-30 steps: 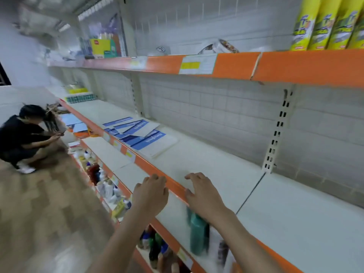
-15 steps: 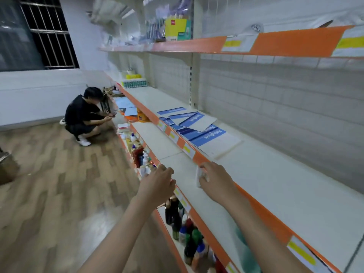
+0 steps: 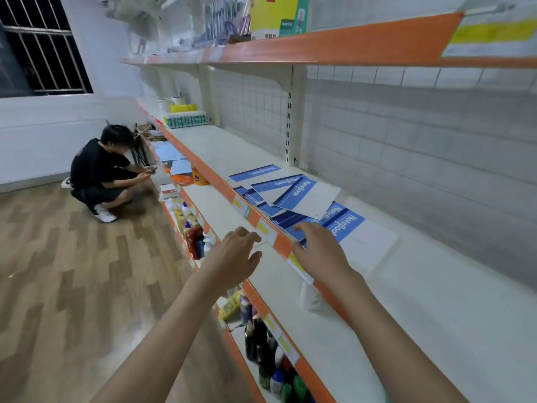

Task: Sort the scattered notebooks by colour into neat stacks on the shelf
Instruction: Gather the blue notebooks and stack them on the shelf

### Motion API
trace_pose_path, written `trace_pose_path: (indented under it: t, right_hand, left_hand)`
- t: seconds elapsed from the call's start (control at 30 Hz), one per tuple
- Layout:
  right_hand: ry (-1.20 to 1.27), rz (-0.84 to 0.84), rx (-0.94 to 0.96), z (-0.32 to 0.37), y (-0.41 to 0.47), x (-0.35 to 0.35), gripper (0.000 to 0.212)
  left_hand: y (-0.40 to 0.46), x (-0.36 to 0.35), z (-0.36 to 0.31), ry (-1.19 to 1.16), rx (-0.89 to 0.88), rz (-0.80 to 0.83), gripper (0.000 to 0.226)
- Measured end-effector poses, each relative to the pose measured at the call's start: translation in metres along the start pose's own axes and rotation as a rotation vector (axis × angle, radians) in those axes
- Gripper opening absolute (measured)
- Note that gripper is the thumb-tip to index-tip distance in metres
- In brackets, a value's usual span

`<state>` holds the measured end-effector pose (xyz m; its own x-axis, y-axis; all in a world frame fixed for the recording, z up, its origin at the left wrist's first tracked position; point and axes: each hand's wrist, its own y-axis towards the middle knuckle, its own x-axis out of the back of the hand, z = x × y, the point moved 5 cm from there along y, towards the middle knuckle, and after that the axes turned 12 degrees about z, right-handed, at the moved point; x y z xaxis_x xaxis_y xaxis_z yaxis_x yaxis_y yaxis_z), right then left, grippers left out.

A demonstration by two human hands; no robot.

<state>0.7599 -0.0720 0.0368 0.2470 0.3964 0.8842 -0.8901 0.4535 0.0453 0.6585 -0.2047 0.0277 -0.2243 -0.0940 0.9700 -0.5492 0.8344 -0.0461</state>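
Hands [image 3: 236, 255] [image 3: 321, 253] open — right perhaps touching scattered notebooks [image 3: 302, 196] on shelf [image 3: 436, 301].

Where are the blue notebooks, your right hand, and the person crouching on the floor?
blue notebooks [image 3: 299, 193], head view, top cover's blue band.
right hand [image 3: 321, 251], head view, back of hand.
crouching person [image 3: 96, 167], head view, black shirt.

The shelf [image 3: 436, 301] under my hands was smooth, matt cream board, probably painted metal, with a glossy orange edge strip [image 3: 255, 218]. The notebooks [image 3: 296, 196] had paper covers, slightly sheeny blue and white. The floor [image 3: 72, 271] looked like wood-grain laminate, faintly shiny. The bottles [image 3: 197, 239] below seemed glossy plastic.
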Motion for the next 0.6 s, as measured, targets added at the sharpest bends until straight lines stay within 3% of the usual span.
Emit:
trace_pose_path:
  t: [0.6]
  right_hand:
    - [-0.009,-0.050,-0.314,-0.050,0.105,0.012,0.038]
  left_hand:
    - [0.170,0.005,0.011,-0.075,-0.310,0.062,0.036]
